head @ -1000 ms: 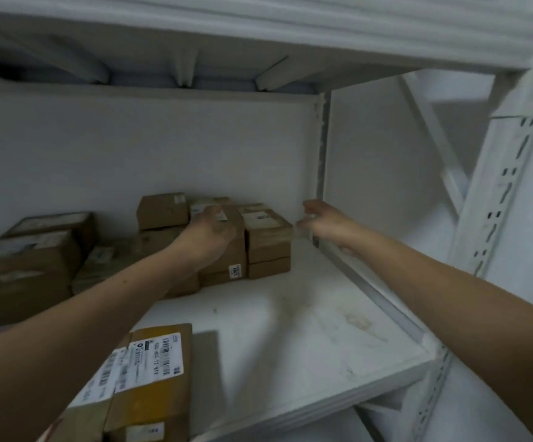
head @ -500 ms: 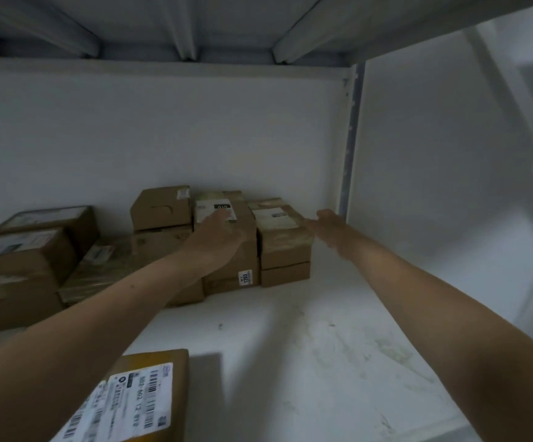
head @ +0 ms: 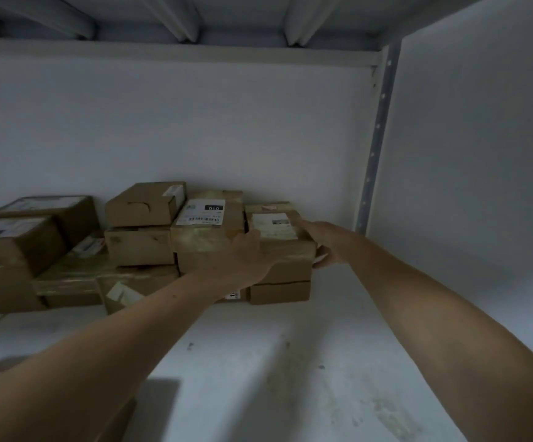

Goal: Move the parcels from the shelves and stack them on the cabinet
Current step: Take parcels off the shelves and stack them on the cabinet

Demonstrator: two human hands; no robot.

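**Head view.** A flat white shelf board (head: 290, 362), scuffed and grey-stained, carries rectangular brown cardboard parcels stacked against a smooth white back wall (head: 227, 122).

- **Task's thing:** a small brown cardboard parcel with a creased white label (head: 274, 232) tops the rightmost stack. A flatter plain cardboard box (head: 279, 292) lies at the base of that stack.
- **Right hand** (head: 329, 247): it clasps the parcel's right end, with straight fingers (head: 306, 225) along the top edge and the thumb against the side face.
- **Left hand** (head: 236, 266): it lies against the front of the adjoining taped brown parcel bearing a white "010" label (head: 206, 228). Its fingertips are hidden at the seam between the two parcels, so it cannot be told whether it grips.
- **Surroundings:** a lidded tuck-flap carton (head: 144, 205) and larger, glossy-taped boxes (head: 10, 247) stand to the left. A grey perforated steel upright (head: 376, 138) marks the rear right corner.
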